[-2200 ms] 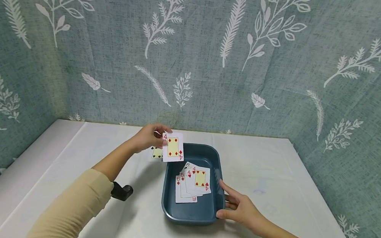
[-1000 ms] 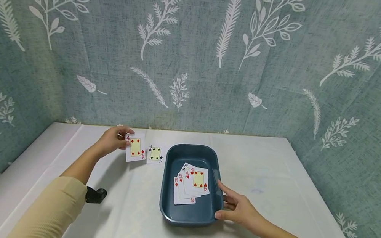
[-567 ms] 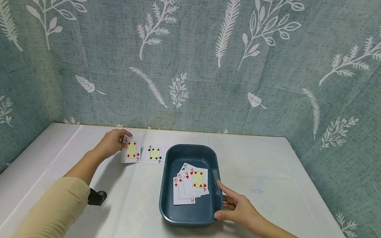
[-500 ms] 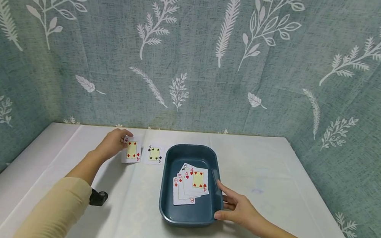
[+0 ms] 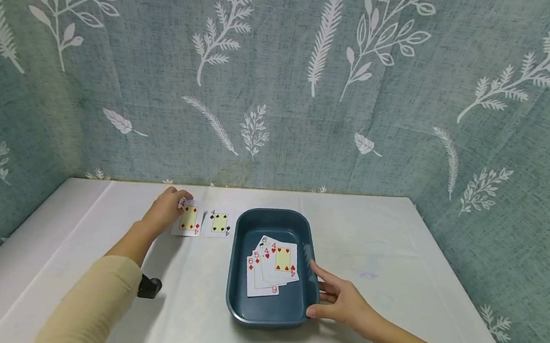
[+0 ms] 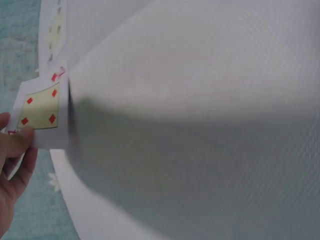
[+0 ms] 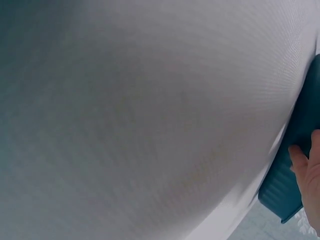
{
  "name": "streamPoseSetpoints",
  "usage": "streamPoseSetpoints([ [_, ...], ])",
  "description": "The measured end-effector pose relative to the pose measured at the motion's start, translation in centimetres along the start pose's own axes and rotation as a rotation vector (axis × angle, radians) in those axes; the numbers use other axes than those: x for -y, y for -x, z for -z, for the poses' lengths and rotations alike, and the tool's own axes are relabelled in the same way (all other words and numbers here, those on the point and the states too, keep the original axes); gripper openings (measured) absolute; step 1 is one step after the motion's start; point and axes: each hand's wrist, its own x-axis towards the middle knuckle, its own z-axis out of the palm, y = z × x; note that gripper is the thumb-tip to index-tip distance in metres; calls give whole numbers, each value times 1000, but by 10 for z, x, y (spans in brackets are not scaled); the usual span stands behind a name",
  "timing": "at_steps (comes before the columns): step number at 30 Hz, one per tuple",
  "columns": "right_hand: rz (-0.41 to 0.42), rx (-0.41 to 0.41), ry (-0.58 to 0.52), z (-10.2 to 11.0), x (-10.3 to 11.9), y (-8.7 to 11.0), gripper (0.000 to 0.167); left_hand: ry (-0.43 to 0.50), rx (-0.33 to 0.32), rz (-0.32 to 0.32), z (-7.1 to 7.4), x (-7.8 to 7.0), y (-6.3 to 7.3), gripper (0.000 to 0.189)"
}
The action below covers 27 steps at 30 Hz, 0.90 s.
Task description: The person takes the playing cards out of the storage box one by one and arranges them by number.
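Note:
In the head view, my left hand (image 5: 164, 210) pinches the four of diamonds playing card (image 5: 188, 219) by its upper left corner, low over the table. The left wrist view shows the thumb on the card's face and fingers underneath. Just right of it lies the four of spades card (image 5: 219, 223), face up. My right hand (image 5: 346, 305) touches the right side of the dark blue tray (image 5: 266, 317), its index finger and thumb spread against the wall. Inside the tray, several cards overlap face up, with the four of hearts (image 5: 283, 260) on top.
A white cloth covers the table (image 5: 372, 241). Green-blue fabric (image 5: 276, 160) with white leaf prints hangs behind and at the sides. A small black device (image 5: 149, 286) sits by the left sleeve.
My left hand has carried the four of diamonds leftward past the four of spades and lowered it toward the table, uncovering the four of spades. The right hand has stayed against the tray.

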Motion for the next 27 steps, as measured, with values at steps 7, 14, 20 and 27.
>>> streamPoseSetpoints([
  [7, -3, -6, 0, 1, 1, 1, 95, -64, -52, -50, -17, 2, -2, 37],
  [14, -1, -6, -3, 2, 1, 2, 94, -42, -80, -20, -22, -2, -3, 37],
  [20, -7, -13, 7, 1, 2, 1, 93, -23, -23, 34, -21, -1, -5, 39],
  [27, -32, -13, 9, 0, 1, 0, 92, -47, 57, 82, -18, 2, -6, 38],
])
